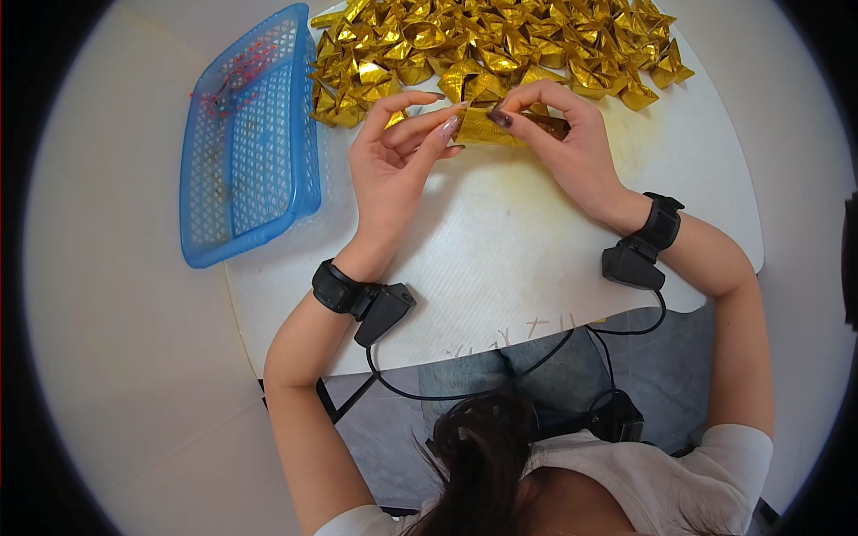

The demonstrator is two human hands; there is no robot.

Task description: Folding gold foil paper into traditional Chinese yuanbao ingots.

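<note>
Between my two hands is a folded strip of shiny gold foil paper [490, 130], held level just above the white table. My left hand [398, 152] pinches its left end between thumb and fingers. At the other side my right hand [563, 134] grips the strip, thumb on its upper face near the middle, with the right end passing under the palm. Just beyond my fingers lies a large heap of folded gold paper ingots [483, 45], its nearest pieces close to my fingertips.
A blue plastic basket [308, 116] with lattice walls stands tilted at the table's left edge, with small red bits inside. The white table [500, 259] curves away at the right. Black wrist devices [386, 313] sit on both wrists, with a cable [465, 395] hanging across the table's near edge.
</note>
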